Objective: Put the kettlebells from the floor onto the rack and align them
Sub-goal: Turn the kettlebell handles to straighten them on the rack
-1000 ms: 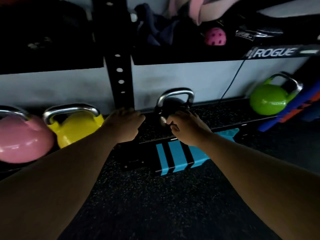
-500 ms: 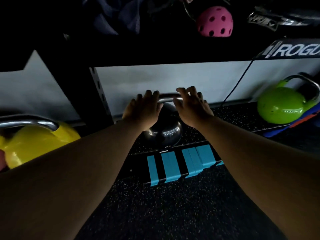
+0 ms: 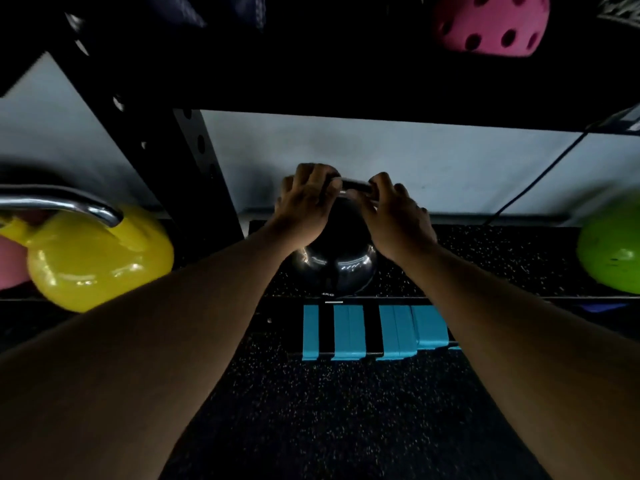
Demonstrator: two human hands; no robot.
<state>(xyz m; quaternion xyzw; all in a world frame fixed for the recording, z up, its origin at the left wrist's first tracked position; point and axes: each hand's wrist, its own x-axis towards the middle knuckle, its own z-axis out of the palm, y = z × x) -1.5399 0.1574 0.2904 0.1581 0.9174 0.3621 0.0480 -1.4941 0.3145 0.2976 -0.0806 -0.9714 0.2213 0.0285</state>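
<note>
Black kettlebell (image 3: 334,268) sits on the low rack shelf (image 3: 485,261), near its front edge, just above the blue-taped strip (image 3: 374,332) on the shelf's front lip. Body glossy, w/ a small weight mark low on the front, too small to read. Its steel handle (image 3: 355,186) stands up top, only a short mid section showing btwn the hands.

Left hand (image 3: 304,202) wraps the handle's left end, fingers curled over the bar from the front. Right hand (image 3: 394,216) grips the right end, fingers (image 3: 377,183) bent over the bar; grasp looks closed, though thumb side is hidden. Both forearms reach in from the bottom of view.

Step in hand, by my read: the bell is already up on the rack, so this is the align part, squaring it on the shelf, prob. turning the handle parallel w/ the wall.

Neighbours: yellow kettlebell (image 3: 97,261) to the left, past the black upright post (image 3: 180,150), w/ a pink one (image 3: 10,261) just behind it at the frame edge. Green kettlebell (image 3: 613,258) to the right, well apart, blurred. Pink perforated ball (image 3: 491,24) on the shelf above.

Next move calls for a small twist or slide w/ both hands, keeping the base flat on the speckled mat, lining up w/ the others' row, then letting go. Cannot tell if more bells remain on the floor.
</note>
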